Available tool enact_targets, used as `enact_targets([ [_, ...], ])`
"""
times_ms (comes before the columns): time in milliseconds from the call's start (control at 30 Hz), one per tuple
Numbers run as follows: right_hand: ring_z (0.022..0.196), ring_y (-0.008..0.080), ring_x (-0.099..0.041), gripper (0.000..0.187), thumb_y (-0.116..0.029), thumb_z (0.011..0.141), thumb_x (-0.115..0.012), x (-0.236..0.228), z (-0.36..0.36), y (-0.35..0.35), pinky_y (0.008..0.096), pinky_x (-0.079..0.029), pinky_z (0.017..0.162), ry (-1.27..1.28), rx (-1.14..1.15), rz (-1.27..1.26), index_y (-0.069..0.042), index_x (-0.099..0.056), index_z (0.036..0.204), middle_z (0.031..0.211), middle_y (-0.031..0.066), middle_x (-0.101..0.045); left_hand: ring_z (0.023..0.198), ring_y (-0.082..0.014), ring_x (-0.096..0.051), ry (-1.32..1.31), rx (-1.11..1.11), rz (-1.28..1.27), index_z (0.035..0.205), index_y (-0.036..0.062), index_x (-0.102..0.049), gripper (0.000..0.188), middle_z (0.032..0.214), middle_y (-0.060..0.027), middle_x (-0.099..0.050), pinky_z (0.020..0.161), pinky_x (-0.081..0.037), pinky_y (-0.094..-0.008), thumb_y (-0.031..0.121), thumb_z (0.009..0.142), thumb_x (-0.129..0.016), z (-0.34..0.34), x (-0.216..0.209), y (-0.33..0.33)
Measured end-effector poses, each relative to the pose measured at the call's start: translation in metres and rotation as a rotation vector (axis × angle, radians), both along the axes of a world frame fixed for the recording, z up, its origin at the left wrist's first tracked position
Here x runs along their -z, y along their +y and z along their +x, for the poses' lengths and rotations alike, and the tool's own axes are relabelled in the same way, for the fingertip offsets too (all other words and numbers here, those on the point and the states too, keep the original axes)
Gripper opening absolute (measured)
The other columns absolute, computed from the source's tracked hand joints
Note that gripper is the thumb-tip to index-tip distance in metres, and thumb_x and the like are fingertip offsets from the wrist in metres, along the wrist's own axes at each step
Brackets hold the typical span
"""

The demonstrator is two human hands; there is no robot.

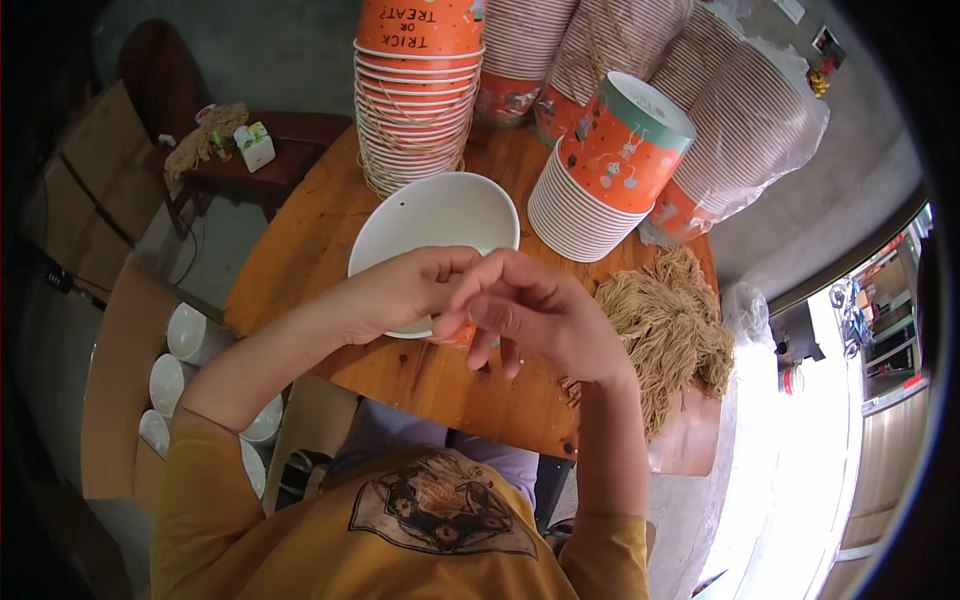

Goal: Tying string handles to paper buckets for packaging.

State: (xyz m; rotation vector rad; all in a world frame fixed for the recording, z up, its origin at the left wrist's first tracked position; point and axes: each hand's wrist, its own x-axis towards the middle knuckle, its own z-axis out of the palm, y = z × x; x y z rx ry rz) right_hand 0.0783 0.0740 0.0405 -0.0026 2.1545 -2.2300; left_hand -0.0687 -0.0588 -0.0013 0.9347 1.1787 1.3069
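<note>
A paper bucket, white inside, lies tilted on the wooden table with its mouth toward me. A small dark hole shows near its far rim; a bit of its orange outside peeks out below my hands. My left hand is closed with curled fingers over the bucket's near side. Close against it, my right hand has bent fingers, with the thumb near the index finger. The fingertips meet in front of the rim, and whatever they pinch is hidden or too thin to see. Right of my right hand lies a heap of tan cords.
Behind the bucket stands a tall stack of orange buckets with cords hanging from it. An upside-down bucket stack stands to its right, before plastic-wrapped stacks. At lower left, a cardboard box holds several white-mouthed buckets.
</note>
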Motion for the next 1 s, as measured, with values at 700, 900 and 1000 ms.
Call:
enact_targets([
  [700, 0.064, 0.0036, -0.060, 0.015, -0.022, 0.096, -0.057, 0.006, 0.061, 0.029, 0.0168, -0.038, 0.049, -0.280, 0.297, 0.232, -0.008, -0.060, 0.101, 0.086, -0.0004, -0.070, 0.083, -0.0083, -0.053, 0.189, 0.156, -0.061, 0.102, 0.0017, -0.056, 0.014, 0.089, -0.0018, -0.058, 0.071, -0.044, -0.0243, 0.003, 0.089, -0.051, 0.032, -0.010, 0.052],
  [900, 0.063, 0.0039, -0.060, 0.017, -0.021, 0.098, -0.055, -0.016, 0.038, 0.028, 0.0171, -0.040, 0.049, -0.140, 0.172, 0.108, -0.005, -0.061, 0.100, 0.081, 0.0005, -0.068, 0.087, -0.0110, -0.056, 0.199, 0.309, -0.041, 0.105, 0.0035, -0.058, 0.016, 0.092, -0.0045, -0.061, 0.075, -0.045, -0.0248, 0.002, 0.089, -0.053, 0.024, -0.002, 0.053],
  [1000, 0.060, 0.0047, -0.058, 0.017, -0.019, 0.099, -0.054, -0.009, 0.017, 0.037, 0.0172, -0.042, 0.050, -0.088, 0.113, 0.027, -0.004, -0.061, 0.099, 0.080, 0.0021, -0.068, 0.089, -0.0119, -0.057, 0.186, 0.302, -0.079, 0.108, 0.0042, -0.057, 0.021, 0.096, -0.0024, -0.060, 0.080, -0.046, -0.0253, -0.001, 0.087, -0.058, 0.026, -0.010, 0.053],
])
